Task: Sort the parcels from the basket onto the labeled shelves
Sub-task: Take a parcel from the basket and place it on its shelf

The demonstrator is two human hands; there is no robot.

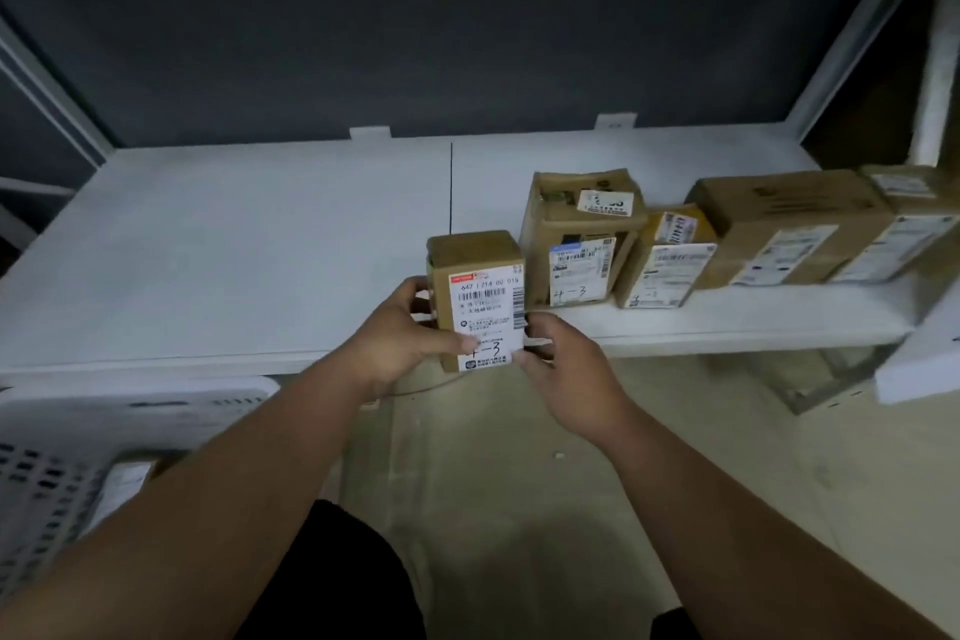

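A small brown cardboard parcel (478,270) with a white shipping label stands upright at the front edge of the white shelf (234,250). My left hand (400,338) grips its left side, thumb lying across the label's lower part. My right hand (561,369) holds its lower right corner with curled fingers. To its right stands a row of other labeled parcels: a taller box (579,234), a small one (667,260), and a wide one (789,229). The white perforated basket (62,457) sits at the lower left with a parcel (124,483) inside.
A thin dark line (451,187) divides the shelf into halves; the left half is bare. White uprights (862,26) frame the shelf against a dark back wall. A white board (919,364) juts in at the right. Pale floor lies below.
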